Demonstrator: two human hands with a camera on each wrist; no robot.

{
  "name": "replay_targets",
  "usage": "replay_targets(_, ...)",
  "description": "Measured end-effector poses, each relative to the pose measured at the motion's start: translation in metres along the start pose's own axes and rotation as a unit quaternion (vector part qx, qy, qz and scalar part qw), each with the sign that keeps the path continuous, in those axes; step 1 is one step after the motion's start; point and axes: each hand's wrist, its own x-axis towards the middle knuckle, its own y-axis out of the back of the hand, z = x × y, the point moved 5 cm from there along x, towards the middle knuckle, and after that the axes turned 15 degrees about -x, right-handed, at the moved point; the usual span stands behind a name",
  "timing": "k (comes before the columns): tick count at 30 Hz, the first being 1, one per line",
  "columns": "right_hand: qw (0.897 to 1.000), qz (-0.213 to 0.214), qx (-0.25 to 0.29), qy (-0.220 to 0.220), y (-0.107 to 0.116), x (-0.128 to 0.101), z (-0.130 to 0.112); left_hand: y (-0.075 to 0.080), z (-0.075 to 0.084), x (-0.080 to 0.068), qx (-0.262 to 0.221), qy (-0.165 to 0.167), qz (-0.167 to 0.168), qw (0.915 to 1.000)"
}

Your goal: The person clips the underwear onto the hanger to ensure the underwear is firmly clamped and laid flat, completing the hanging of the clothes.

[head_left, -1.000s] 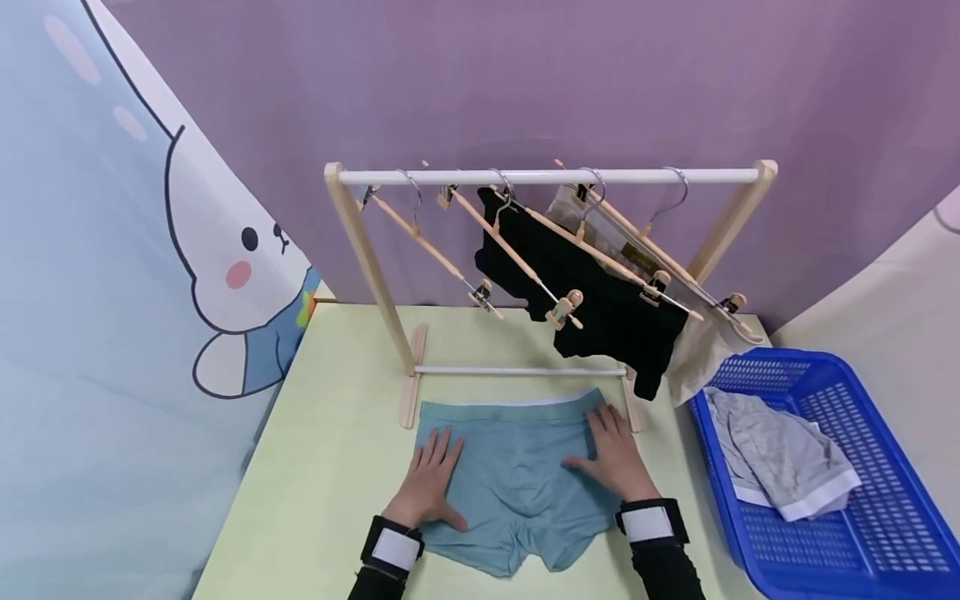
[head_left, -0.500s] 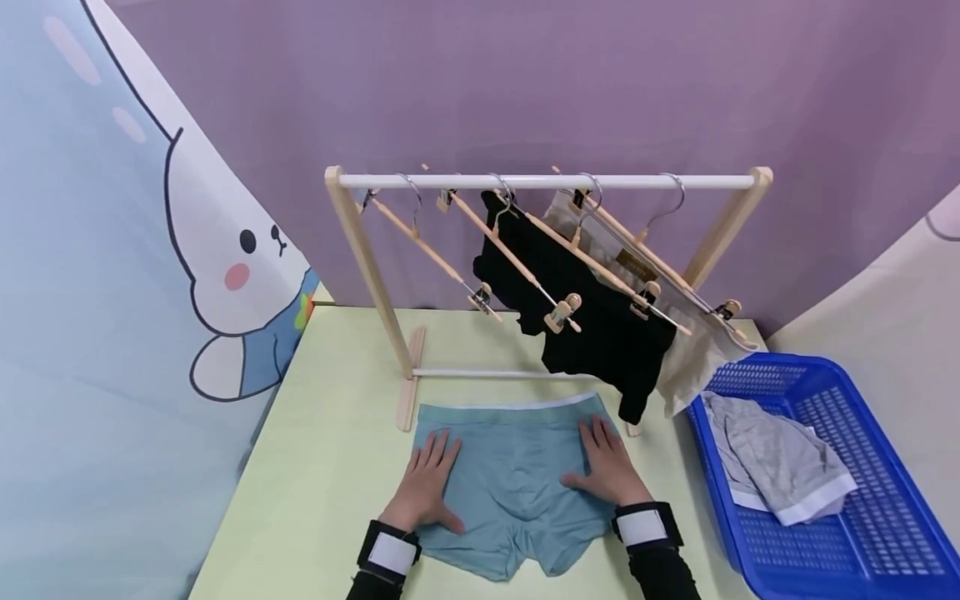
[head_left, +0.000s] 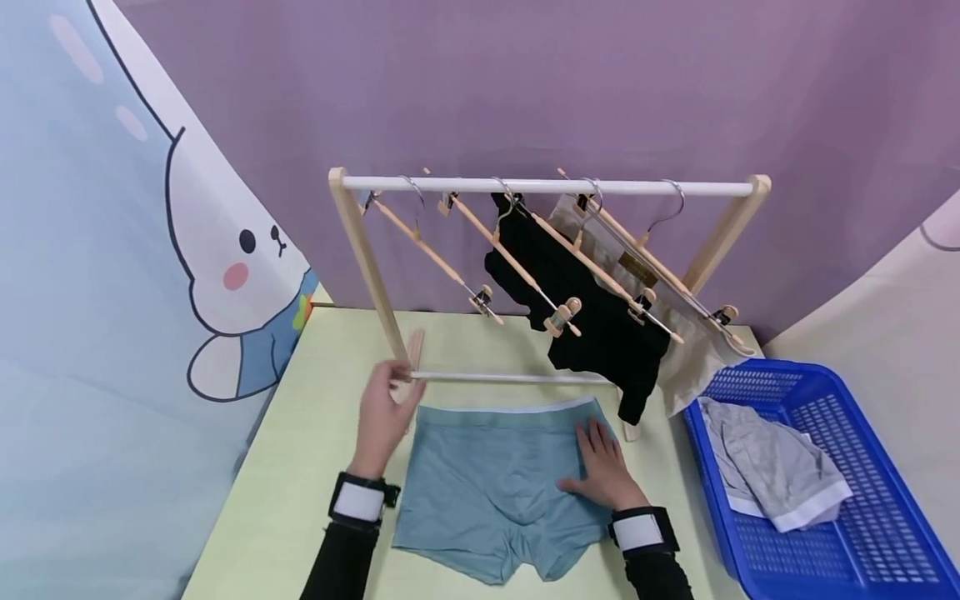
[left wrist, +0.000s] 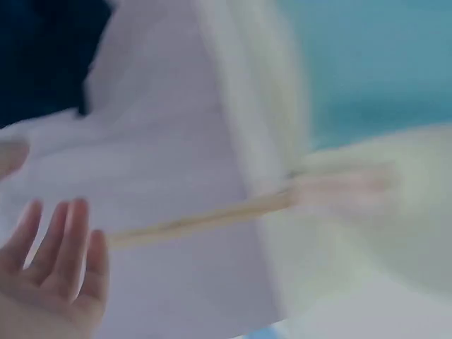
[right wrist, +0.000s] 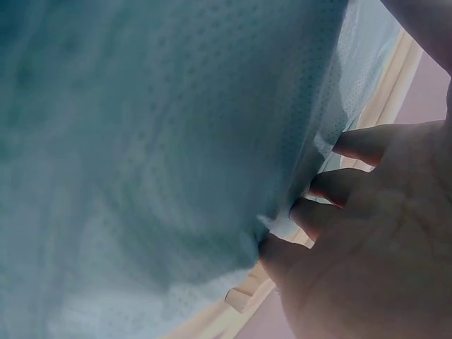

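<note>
Teal boxer briefs [head_left: 502, 479] lie flat on the pale green table, waistband toward the rack. My right hand [head_left: 603, 467] rests on their right side with fingers spread; the right wrist view shows its fingertips [right wrist: 339, 187] along the teal cloth. Off the briefs, my left hand [head_left: 381, 421] is raised near the foot of the rack's left post [head_left: 367, 267], overlapping it in the head view. Its fingers are loosely bent with nothing between them, and in the left wrist view this hand [left wrist: 60, 275] appears beside a blurred wooden post [left wrist: 205, 217].
Clip hangers dangle from the rack's white rail [head_left: 450, 185]; the leftmost hanger [head_left: 435, 254] is bare. Black underwear [head_left: 585, 308] and a beige garment [head_left: 675, 367] hang at the right. A blue basket [head_left: 870, 475] holds a grey garment [head_left: 776, 467] with white trim.
My left hand has lifted off the briefs and moved up and left toward the rack's left post. My right hand stays on the cloth. The hanging clothes have swung slightly.
</note>
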Motion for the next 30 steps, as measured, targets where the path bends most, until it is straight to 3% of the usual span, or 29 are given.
replay_targets(3, 1.000, -0.011, -0.009, -0.014, 0.000, 0.000, 0.001, 0.017, 0.023, 0.029, -0.041, -0.023, 0.054, 0.9974)
replay_targets(7, 1.000, -0.012, -0.010, -0.020, 0.001, -0.002, 0.002, 0.032, 0.045, 0.054, -0.060, -0.038, 0.089, 0.9935)
replay_targets(13, 1.000, 0.002, -0.003, -0.017, 0.000, -0.003, 0.000, 0.041, 0.063, 0.075, -0.002, -0.059, 0.133, 0.9893)
replay_targets(18, 1.000, 0.004, -0.004, -0.017, -0.004, -0.002, 0.002, 0.040, 0.071, 0.088, 0.058, -0.063, 0.142, 0.9861)
replay_targets(22, 1.000, 0.005, -0.003, -0.019, -0.005, -0.002, 0.005, 0.035, 0.071, 0.099, 0.051, -0.053, 0.131, 0.9886)
replay_targets(26, 1.000, 0.004, 0.002, -0.021, -0.005, -0.003, 0.006, 0.031, 0.068, 0.112, -0.046, -0.056, 0.140, 0.9874)
replay_targets(30, 1.000, 0.003, 0.008, -0.017, -0.005, -0.003, 0.005, 0.030, 0.060, 0.123, -0.190, -0.068, 0.149, 0.9681)
